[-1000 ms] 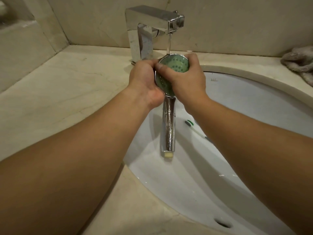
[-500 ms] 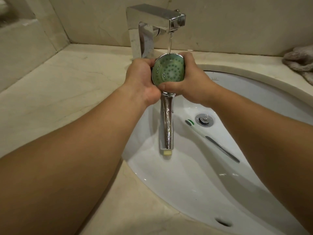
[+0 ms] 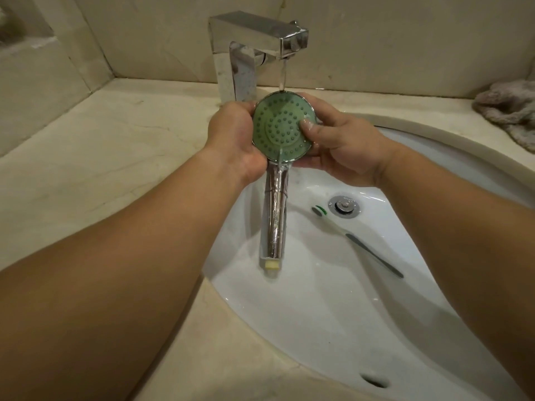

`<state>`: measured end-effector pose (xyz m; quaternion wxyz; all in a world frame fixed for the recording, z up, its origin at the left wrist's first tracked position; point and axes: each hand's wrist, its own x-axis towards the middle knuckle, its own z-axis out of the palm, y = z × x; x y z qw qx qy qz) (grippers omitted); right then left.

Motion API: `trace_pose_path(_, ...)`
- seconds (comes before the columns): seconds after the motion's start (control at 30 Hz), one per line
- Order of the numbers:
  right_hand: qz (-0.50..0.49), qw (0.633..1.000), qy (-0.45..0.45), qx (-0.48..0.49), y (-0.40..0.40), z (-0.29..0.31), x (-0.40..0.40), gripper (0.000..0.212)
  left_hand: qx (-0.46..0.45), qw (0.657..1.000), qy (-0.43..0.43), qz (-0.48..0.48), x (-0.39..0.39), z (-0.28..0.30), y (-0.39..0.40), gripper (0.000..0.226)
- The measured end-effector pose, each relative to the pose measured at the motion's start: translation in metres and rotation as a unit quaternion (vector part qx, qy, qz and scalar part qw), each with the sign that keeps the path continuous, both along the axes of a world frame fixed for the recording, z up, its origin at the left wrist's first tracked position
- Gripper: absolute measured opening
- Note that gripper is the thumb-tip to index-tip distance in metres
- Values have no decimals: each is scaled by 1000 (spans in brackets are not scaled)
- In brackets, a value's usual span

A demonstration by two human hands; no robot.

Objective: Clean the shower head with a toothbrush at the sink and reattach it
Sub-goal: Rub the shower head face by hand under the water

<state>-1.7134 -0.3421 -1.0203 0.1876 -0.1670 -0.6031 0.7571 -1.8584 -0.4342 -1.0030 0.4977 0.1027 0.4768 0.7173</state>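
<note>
The shower head [image 3: 282, 130] is up over the sink [image 3: 318, 299], green nozzle face turned to the camera, chrome handle hanging straight down toward six o'clock. Water runs from the faucet [image 3: 254, 39] at twelve o'clock and lands on the head's top rim, then trickles off the lower edge. The left hand [image 3: 234, 137] wraps the head's nine o'clock side, fingers curled behind it. The right hand [image 3: 341, 143] cups the three o'clock side, thumb pressed flat on the nozzles. Down in the basin, at four o'clock from the head, the toothbrush [image 3: 359, 241] lies loose, green bristles just beside the drain [image 3: 344, 206]. A crumpled cloth [image 3: 509, 108] sits on the counter [image 3: 86, 169] at far two o'clock.
</note>
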Motion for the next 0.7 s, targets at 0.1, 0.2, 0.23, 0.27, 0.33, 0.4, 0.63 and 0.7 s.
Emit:
trace_pose_path(0.1, -33, 999, -4, -3, -6, 0, -6, 39, -2, 1000, 8, 12, 0, -1, 0, 44)
trace_pose_path(0.2, -85, 995, -21, 42, -12, 1, -15, 33, -2, 1000, 2, 16, 0, -1, -1, 45)
trace_pose_path(0.23, -116, 991, -34, 65, -15, 2, -18, 31, -1, 1000, -6, 17, 0, -1, -1, 46)
trace_pose_path(0.27, -151, 984, -46, 86, -18, 4, -23, 29, 1, 1000, -11, 14, 0, 0, -1, 47)
trace_pose_path(0.33, -213, 970, -58, 105, -23, 6, -31, 29, 9, 1000, -13, 2, 4, 1, -1, 47)
trace_pose_path(0.4, -264, 958, -60, 91, -27, 5, -39, 35, 15, 1000, 0, -10, 10, 4, -2, 43)
trace_pose_path(0.63, -330, 936, -68, 102, -32, 0, -47, 68, -4, 999, 6, -35, 18, 7, -5, 39)
trace_pose_path(0.7, -307, 931, -102, 166, -31, 0, -45, 77, -9, 1000, 1, -23, 15, 7, -6, 36)
